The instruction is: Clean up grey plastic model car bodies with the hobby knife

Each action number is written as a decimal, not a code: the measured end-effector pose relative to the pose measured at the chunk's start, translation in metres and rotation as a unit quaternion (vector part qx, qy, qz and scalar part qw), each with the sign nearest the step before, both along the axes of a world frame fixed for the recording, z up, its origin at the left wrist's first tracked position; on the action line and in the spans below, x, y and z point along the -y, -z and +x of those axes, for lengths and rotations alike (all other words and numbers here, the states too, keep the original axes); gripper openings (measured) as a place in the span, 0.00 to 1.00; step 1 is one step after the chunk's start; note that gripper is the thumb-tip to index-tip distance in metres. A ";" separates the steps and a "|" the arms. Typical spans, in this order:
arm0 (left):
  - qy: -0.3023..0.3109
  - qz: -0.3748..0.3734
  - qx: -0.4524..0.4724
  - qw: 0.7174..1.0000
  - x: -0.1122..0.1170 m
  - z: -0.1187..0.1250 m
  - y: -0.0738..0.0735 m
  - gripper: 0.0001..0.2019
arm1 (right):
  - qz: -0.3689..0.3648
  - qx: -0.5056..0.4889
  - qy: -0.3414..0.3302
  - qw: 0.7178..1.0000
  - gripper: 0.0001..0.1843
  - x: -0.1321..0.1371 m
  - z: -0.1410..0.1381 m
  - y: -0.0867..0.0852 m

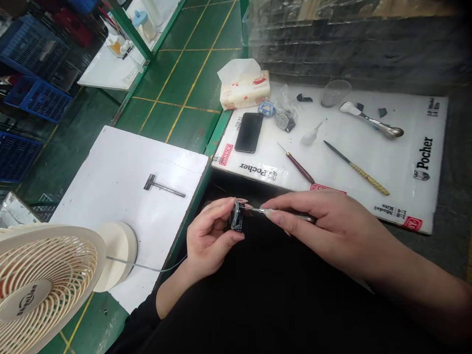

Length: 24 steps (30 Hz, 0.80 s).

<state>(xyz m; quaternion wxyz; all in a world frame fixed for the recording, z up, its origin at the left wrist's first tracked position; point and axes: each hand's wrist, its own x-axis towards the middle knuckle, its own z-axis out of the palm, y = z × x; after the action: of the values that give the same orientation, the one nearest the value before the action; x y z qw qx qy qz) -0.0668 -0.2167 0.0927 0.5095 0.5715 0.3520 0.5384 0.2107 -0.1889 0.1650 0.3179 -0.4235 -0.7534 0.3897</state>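
Near edge of a white board [398, 162] printed "Pocher": just off it, a person's left hand [208, 241] pinches a small black part [238, 216] between thumb and fingers. I see the right hand's [332, 221] fingers clamped around a slim tool [262, 211], tip at the part; contact is unclear. On the board lie a phone [249, 132], a red-handled pick [300, 167] and a yellow-handled blade [357, 169].

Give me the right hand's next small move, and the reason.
Probably a short, light stroke of the tool along the dark part: the right hand holds the tool with its tip at the part, and the left hand steadies the part between fingers and thumb.
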 end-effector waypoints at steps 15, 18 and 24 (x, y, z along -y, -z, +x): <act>-0.028 -0.217 0.112 0.969 0.005 0.015 -0.002 0.22 | 0.400 0.229 -0.006 0.888 0.16 -0.015 0.001 0.028; -0.036 -0.202 0.100 0.974 0.005 0.014 0.000 0.22 | 0.395 0.231 -0.010 0.889 0.14 -0.015 0.000 0.029; -0.013 -0.220 0.114 0.969 0.005 0.015 0.000 0.22 | 0.436 0.210 -0.006 0.875 0.12 -0.014 0.003 0.031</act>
<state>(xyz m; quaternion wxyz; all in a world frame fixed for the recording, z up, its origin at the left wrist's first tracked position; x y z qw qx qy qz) -0.0522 -0.2221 0.0923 0.6529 0.3751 0.4085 0.5158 0.2135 -0.1751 0.1342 0.3020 -0.3091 -0.8987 -0.0752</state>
